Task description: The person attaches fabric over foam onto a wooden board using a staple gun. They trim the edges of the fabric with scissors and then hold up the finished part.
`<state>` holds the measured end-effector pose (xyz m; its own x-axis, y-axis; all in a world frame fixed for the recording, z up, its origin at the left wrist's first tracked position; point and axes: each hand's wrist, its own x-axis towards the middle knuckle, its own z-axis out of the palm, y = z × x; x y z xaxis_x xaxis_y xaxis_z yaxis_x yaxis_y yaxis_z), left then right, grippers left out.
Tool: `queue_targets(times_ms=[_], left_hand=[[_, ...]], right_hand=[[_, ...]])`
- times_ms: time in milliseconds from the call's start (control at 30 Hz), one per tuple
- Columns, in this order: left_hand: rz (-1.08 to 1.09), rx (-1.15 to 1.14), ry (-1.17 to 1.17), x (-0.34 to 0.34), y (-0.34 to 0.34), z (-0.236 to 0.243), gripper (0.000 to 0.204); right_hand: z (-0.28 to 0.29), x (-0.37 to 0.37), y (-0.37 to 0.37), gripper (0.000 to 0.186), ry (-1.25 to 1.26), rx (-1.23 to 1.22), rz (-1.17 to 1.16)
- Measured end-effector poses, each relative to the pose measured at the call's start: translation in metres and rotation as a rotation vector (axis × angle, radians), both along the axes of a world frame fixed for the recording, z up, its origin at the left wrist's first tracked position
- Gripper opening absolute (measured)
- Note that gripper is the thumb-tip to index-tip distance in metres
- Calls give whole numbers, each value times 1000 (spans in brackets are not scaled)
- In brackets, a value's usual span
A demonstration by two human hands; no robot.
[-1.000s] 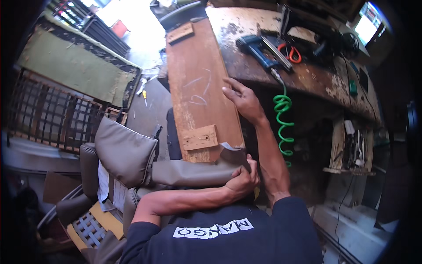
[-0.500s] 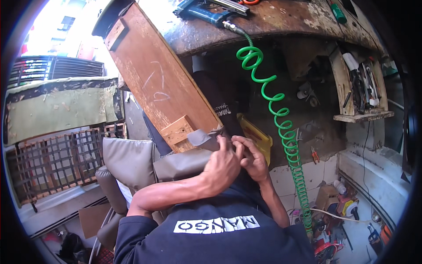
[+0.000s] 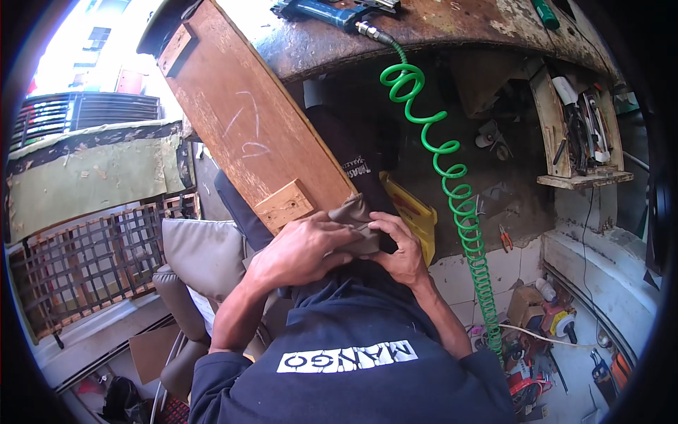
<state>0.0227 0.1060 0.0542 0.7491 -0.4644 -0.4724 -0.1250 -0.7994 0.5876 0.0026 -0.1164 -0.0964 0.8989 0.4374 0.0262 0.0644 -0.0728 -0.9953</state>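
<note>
A long plywood board slants from upper left down to my lap, with wooden blocks fixed near both ends and a dark padded piece at its far end. Both my hands meet at its lower end on grey-brown upholstery material, which is bunched over the board's corner. My left hand is curled over the material, its fingers pressing on it. My right hand grips the material from the right with bent fingers and thumb. How far the material is wrapped under the board is hidden.
A worn workbench holds a blue pneumatic gun with a coiled green hose. A wooden tool holder hangs at right. Padded chair parts and a webbed frame lie left; tools crowd the lower right floor.
My right hand has left the board's side and joined the left on the material, which is now folded up over the lower corner. The board appears more slanted as the view shifts.
</note>
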Motion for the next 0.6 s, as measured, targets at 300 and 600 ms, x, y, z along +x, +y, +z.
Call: queue_targets(times_ms=[300, 600], left_hand=[[787, -428, -133, -28, 26, -26, 36], [297, -569, -98, -29, -1, -37, 98]], right_hand=[[6, 11, -16, 59, 127, 105, 91], [-14, 37, -4, 46, 509, 196, 167]])
